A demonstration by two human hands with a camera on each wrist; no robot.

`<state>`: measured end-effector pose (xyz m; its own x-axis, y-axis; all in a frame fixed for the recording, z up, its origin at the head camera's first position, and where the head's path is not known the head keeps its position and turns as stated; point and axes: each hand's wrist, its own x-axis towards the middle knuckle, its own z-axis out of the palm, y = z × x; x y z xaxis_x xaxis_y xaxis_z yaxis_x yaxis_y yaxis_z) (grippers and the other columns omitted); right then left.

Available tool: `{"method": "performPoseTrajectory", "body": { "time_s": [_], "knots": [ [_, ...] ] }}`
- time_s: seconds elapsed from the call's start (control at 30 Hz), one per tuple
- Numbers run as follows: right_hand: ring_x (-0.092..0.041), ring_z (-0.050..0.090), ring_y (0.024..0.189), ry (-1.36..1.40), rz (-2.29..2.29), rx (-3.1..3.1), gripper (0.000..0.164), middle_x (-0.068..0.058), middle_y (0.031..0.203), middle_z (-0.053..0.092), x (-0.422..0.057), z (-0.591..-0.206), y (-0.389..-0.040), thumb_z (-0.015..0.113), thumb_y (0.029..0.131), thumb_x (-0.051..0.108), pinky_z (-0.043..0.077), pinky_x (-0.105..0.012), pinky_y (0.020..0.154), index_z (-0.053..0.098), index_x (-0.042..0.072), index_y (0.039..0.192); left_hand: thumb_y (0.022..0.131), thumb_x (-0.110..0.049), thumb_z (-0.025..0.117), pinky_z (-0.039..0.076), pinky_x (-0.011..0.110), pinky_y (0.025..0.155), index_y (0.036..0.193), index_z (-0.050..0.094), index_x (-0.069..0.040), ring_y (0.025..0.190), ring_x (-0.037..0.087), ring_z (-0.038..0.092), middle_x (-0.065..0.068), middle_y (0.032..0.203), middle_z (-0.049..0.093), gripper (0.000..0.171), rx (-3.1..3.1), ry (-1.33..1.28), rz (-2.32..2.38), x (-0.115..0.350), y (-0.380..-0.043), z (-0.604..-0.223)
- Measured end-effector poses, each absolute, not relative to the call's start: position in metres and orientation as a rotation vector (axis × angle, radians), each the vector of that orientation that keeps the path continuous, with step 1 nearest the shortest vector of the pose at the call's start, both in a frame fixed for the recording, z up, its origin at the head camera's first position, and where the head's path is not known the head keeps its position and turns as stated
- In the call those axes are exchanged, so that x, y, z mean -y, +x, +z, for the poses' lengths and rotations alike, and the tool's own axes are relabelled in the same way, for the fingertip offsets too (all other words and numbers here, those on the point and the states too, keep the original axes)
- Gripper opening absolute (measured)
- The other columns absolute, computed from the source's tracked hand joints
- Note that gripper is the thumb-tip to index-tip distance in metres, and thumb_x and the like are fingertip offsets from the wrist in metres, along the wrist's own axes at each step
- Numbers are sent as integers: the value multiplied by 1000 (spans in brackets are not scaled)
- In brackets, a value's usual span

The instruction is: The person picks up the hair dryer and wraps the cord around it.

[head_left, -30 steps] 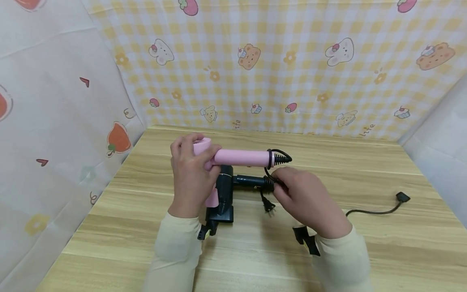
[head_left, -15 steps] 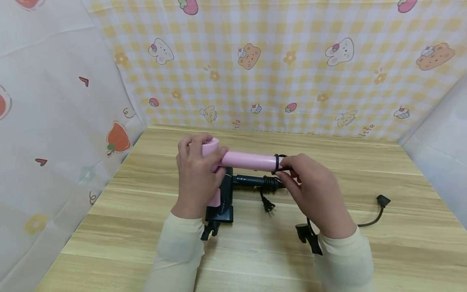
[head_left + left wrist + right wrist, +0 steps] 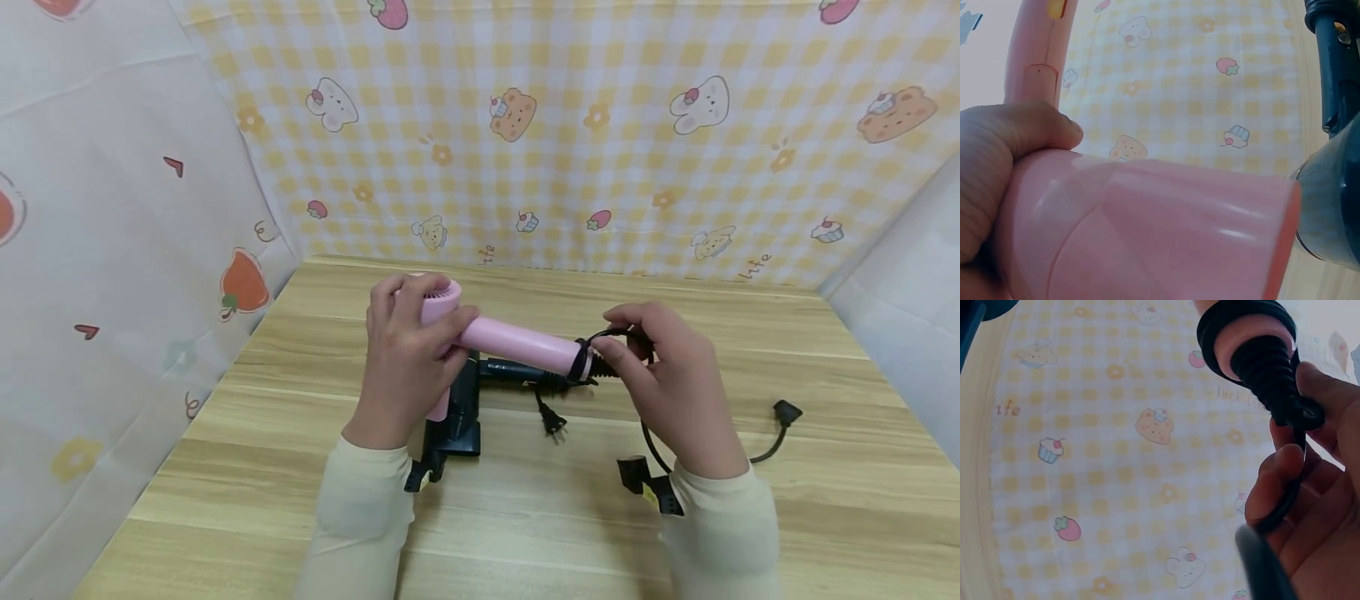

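My left hand grips the head of a pink hair dryer, held over the table. In the left wrist view the pink barrel fills the lower part, with the thumb behind it near the handle. Black cord is wrapped round the handle's end, by the ribbed strain relief. My right hand holds the cord there between thumb and curled fingers, and a loop bends over the fingers. Below the pink dryer lies a black hair dryer, partly hidden by it and my left hand.
A black two-pin plug rests on the wooden table beside the black dryer. Another black cord end lies to the right, its cord passing behind my right wrist. A checked curtain stands behind the table.
The pink handle's end has moved right and tilted down. My right hand has risen and gone right, bringing the cord round the handle's end. The far cord end has slid left.
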<state>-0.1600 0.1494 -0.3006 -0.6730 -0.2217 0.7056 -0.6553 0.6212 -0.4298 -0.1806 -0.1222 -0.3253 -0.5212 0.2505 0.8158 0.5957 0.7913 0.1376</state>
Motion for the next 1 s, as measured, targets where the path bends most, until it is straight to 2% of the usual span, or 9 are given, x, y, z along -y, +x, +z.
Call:
{"method": "performPoseTrajectory", "body": {
  "time_s": [0.13, 0.27, 0.43, 0.6, 0.8, 0.93, 1.0],
  "knots": [
    [-9, 51, 72, 667, 1057, 2243, 18, 1, 87, 63, -152, -301, -163, 74, 85, -3, 39, -18, 65, 69, 2, 102, 73, -6, 83, 36, 57, 91, 95, 79, -16, 115, 42, 39, 14, 122, 53, 25, 2095, -670, -516, 125, -180, -323],
    [-10, 57, 74, 622, 1226, 2265, 16, 2, 93, 65, -155, -301, -163, 68, 89, -5, 44, -16, 66, 70, 5, 102, 71, -5, 84, 35, 55, 95, 94, 79, -16, 115, 43, 40, 15, 122, 54, 26, 2063, -726, -546, 125, -178, -320],
    [-12, 55, 70, 612, 1303, 2289, 13, 1, 91, 63, -154, -304, -166, 65, 92, -3, 44, -18, 62, 70, 4, 102, 71, -6, 85, 34, 53, 96, 94, 80, -14, 115, 43, 40, 15, 122, 54, 25, 2033, -752, -604, 124, -176, -317],
    [-13, 50, 67, 619, 1284, 2359, 10, -2, 85, 62, -148, -313, -172, 59, 98, 6, 42, -21, 61, 69, 6, 100, 69, -3, 86, 37, 51, 95, 92, 80, -13, 116, 42, 39, 14, 122, 54, 26, 2043, -684, -641, 126, -174, -316],
    [-14, 55, 68, 648, 1273, 2344, 12, -1, 89, 66, -141, -322, -178, 57, 99, 6, 44, -22, 61, 69, 6, 100, 71, -3, 83, 37, 51, 96, 94, 80, -14, 117, 41, 38, 15, 122, 53, 25, 2071, -630, -638, 127, -174, -316],
    [-16, 61, 81, 664, 1247, 2377, 15, -5, 98, 70, -137, -324, -179, 57, 98, 1, 49, -30, 73, 70, 6, 104, 71, -2, 81, 37, 51, 95, 93, 80, -13, 116, 41, 38, 15, 122, 54, 25, 2032, -586, -698, 123, -174, -316],
    [-17, 61, 83, 649, 1244, 2447, 19, -6, 100, 70, -134, -324, -178, 56, 99, 2, 48, -36, 75, 71, 7, 110, 70, -2, 80, 38, 52, 94, 92, 80, -13, 116, 41, 38, 15, 121, 54, 25, 2003, -542, -747, 122, -174, -316]
  ]
}}
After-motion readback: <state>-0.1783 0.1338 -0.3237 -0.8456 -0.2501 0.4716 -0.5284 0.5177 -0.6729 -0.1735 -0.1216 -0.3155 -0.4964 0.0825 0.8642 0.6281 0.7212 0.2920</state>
